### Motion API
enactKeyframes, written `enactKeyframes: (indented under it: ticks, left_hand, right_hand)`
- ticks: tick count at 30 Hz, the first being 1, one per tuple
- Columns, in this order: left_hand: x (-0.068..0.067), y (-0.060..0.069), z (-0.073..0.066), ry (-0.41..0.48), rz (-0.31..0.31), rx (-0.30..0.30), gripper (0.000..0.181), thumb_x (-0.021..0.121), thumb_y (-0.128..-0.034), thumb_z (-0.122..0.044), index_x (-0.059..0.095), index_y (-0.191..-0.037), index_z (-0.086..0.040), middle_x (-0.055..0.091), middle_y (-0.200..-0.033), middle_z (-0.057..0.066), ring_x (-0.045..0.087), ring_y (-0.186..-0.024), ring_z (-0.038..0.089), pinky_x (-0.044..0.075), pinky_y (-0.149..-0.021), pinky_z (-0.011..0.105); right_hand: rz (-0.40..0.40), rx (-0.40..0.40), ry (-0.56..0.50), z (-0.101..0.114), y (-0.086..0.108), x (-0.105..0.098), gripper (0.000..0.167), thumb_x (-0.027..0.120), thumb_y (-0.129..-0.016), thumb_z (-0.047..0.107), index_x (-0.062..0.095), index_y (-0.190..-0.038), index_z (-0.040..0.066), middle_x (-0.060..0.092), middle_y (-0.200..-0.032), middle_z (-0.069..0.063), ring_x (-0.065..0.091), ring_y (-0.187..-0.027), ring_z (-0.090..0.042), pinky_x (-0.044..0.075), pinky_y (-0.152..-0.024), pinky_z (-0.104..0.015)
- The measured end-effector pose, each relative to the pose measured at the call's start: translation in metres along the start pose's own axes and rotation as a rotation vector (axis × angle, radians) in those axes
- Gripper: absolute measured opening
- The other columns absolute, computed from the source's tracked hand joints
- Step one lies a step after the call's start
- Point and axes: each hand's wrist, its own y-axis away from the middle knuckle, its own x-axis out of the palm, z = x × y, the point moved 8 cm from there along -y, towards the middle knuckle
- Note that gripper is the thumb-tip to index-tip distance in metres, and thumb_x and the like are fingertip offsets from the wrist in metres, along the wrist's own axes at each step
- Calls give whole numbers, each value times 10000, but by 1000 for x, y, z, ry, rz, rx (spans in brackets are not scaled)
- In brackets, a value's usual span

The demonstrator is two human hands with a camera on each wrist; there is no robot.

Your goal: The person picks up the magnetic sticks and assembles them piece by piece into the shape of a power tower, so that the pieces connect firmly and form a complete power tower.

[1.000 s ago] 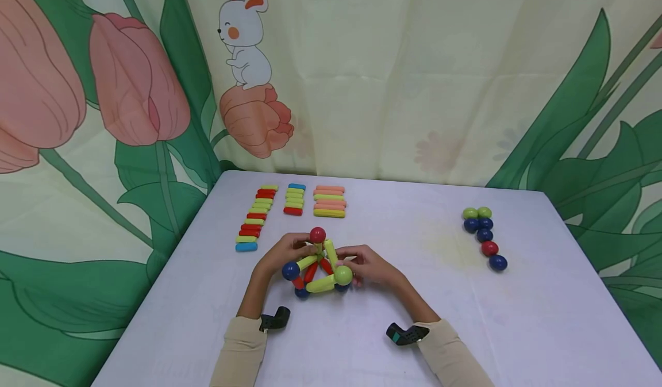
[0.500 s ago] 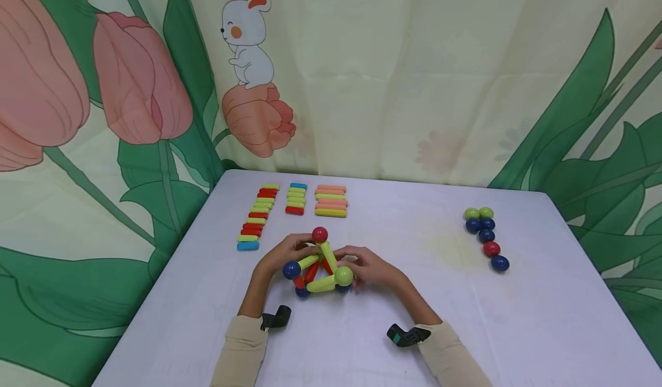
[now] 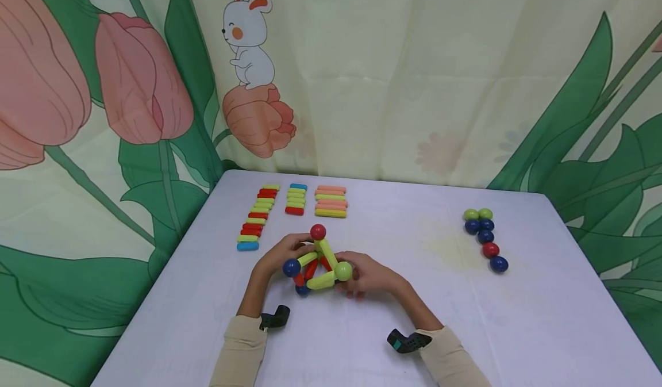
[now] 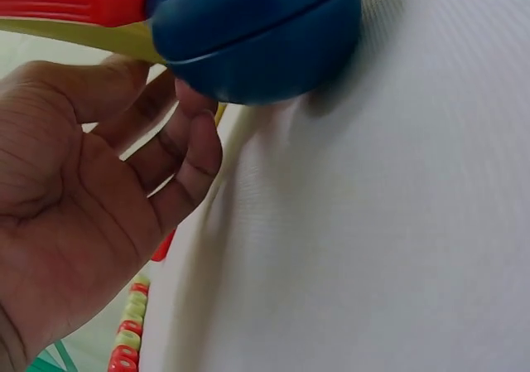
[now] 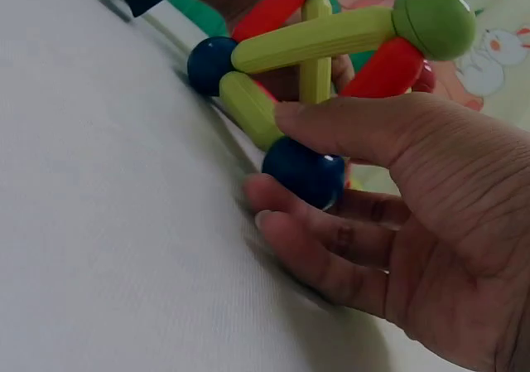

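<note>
Thumb and fingers of the right hand (image 3: 367, 275) now pinch the stick-and-ball frame (image 3: 322, 282) by its near-right blue ball (image 5: 296, 171), visible earlier to the head camera. The left hand (image 3: 281, 252), partly hidden, seems to pinch the frame's left side. Between both hands, the frame has loose sticks (image 3: 331, 213) beyond it, loose balls (image 3: 485, 236) rightward.

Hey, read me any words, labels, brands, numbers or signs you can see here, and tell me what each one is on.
None can be read in any view.
Rods and balls: no lettering visible, only ridges and seams.
Curtain: pictures only, such as a rabbit and tulips.
Wrist cameras: any marking is too small to read.
</note>
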Motion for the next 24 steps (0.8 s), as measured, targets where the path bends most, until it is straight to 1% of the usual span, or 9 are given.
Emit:
enactKeyframes:
  ticks: [6, 8, 10, 12, 15, 17, 19, 21, 24]
  left_hand:
    - [-7, 0, 5, 2, -84, -56, 365, 575, -991, -202, 580, -1353, -157, 599, -1359, 57, 549, -1267, 271, 464, -1046, 459]
    - [-10, 1, 5, 21, -105, -75, 354, 575, -989, -172, 586, -1343, -167, 610, -1332, 48, 608, -1172, 235, 507, -1000, 419]
    - [-16, 2, 5, 26, -133, -85, 307, 591, -980, -167, 620, -1285, -165, 638, -1260, 35, 641, -1028, 194, 551, -915, 360]
    - [-27, 7, 2, 4, -185, -96, 235, 613, -969, -174, 651, -1200, -154, 664, -1154, 34, 639, -900, 179, 563, -830, 314]
    - [-53, 21, -4, -93, -286, -119, 148, 652, -945, -196, 663, -1075, -126, 669, -1024, 41, 604, -856, 192, 540, -746, 274]
    - [-73, 35, -5, -177, -358, -146, 134, 675, -928, -191, 651, -1036, -114, 645, -947, 62, 581, -864, 215, 527, -725, 276]
    - [-90, 50, -3, -265, -406, -173, 146, 692, -913, -174, 643, -1024, -92, 614, -906, 76, 547, -877, 224, 504, -698, 272]
    - [-103, 62, 5, -323, -420, -202, 159, 708, -895, -154, 638, -1015, -76, 580, -881, 91, 524, -868, 238, 480, -672, 271]
    - [-112, 74, 16, -380, -383, -221, 185, 732, -873, -133, 649, -1018, -53, 585, -917, 111, 521, -895, 252, 488, -676, 275]
  right_hand:
    - [-160, 33, -22, -10, 2, -18, 435, 649, -924, 80, 532, -1339, 138, 672, -934, -95, 654, -612, -181, 555, -492, -350]
    - [-211, 27, -20, -12, 4, -26, 409, 620, -933, 53, 533, -1331, 94, 677, -855, -151, 649, -615, -231, 550, -474, -378]
    - [-258, 21, -16, -15, 5, -34, 389, 613, -938, 56, 540, -1320, 74, 676, -815, -156, 644, -622, -232, 544, -462, -381]
    - [-298, 30, -24, -18, 6, -41, 382, 608, -938, 54, 544, -1315, 65, 678, -795, -165, 644, -635, -236, 544, -462, -393]
    - [-350, 53, -34, -23, 7, -49, 367, 610, -939, 66, 556, -1301, 98, 686, -851, -135, 651, -657, -183, 549, -467, -372]
    - [-401, 67, -49, -27, 8, -54, 360, 603, -941, 64, 562, -1294, 119, 684, -939, -143, 657, -657, -176, 555, -478, -371]
    - [-462, 74, -64, -29, 10, -58, 358, 589, -942, 53, 561, -1292, 125, 669, -1043, -170, 661, -648, -171, 558, -484, -366]
    - [-524, 80, -74, -32, 13, -62, 369, 572, -940, 38, 564, -1297, 130, 644, -1141, -181, 661, -629, -167, 559, -492, -353]
    - [-586, 86, -80, -34, 16, -64, 396, 550, -937, 12, 560, -1312, 136, 618, -1215, -189, 657, -630, -161, 561, -508, -331]
